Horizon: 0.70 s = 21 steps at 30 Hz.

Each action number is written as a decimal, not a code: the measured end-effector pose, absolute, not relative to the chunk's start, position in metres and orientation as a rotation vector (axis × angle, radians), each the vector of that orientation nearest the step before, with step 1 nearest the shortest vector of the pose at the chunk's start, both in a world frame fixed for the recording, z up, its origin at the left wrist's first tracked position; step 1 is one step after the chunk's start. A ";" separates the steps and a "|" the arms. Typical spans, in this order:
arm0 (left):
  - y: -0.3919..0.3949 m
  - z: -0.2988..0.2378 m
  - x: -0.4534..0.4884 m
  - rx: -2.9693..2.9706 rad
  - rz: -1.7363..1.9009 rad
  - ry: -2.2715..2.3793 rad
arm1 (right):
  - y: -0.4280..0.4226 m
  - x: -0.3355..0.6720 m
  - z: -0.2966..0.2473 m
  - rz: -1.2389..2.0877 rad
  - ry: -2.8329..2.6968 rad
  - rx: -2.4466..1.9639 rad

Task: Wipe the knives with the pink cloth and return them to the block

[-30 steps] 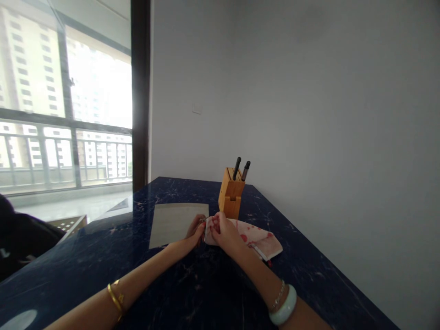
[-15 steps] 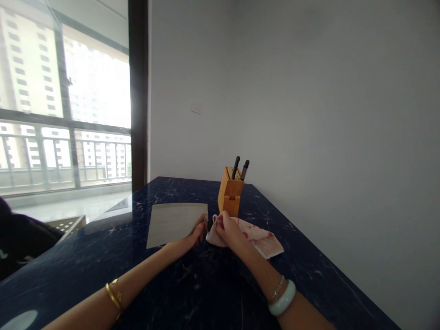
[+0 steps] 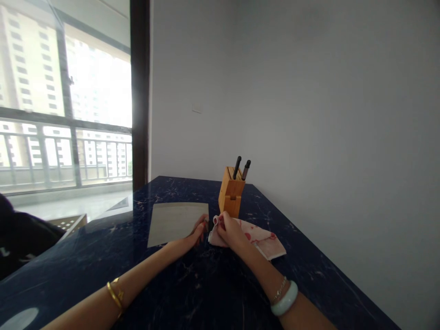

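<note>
My right hand (image 3: pixel 229 228) is closed on a pink-and-white cloth (image 3: pixel 263 238) with red spots. One bunched end sticks up at my fingertips, and the rest spreads over the table to the right. My left hand (image 3: pixel 197 230) is beside the cloth, at the right edge of a pale rectangular board or mat (image 3: pixel 177 221). Its fingers are curled around something small that I cannot make out. Just behind my right hand stands a wooden knife block (image 3: pixel 231 190), with two dark handles (image 3: pixel 242 168) rising from its top.
All of this lies on a dark blue marbled table (image 3: pixel 185 284). A grey wall (image 3: pixel 326 137) runs along its right side. To the left are a dark garment on a chair (image 3: pixel 24 238) and a large window (image 3: pixel 68 91). A pale round patch (image 3: pixel 22 319) shows at the lower left.
My right hand and the cloth have shifted very slightly right, away from my left hand. The whole view has moved a little; the knife block and board stay in place.
</note>
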<state>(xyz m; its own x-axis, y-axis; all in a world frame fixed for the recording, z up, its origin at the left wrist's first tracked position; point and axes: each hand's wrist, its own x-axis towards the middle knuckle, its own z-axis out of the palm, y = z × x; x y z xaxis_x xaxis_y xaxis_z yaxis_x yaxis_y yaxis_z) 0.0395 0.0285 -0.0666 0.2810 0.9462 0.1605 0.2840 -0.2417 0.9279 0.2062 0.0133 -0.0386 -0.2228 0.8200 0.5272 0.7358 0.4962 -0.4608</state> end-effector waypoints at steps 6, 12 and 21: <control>0.035 -0.070 0.049 1.677 1.033 1.173 | 0.015 0.201 -0.041 0.229 -1.953 -1.180; 0.037 -0.071 0.055 1.633 1.068 1.195 | 0.013 0.199 -0.039 0.237 -1.954 -1.166; 0.033 -0.070 0.050 1.698 1.065 1.071 | 0.005 0.197 -0.035 0.139 -2.019 -1.240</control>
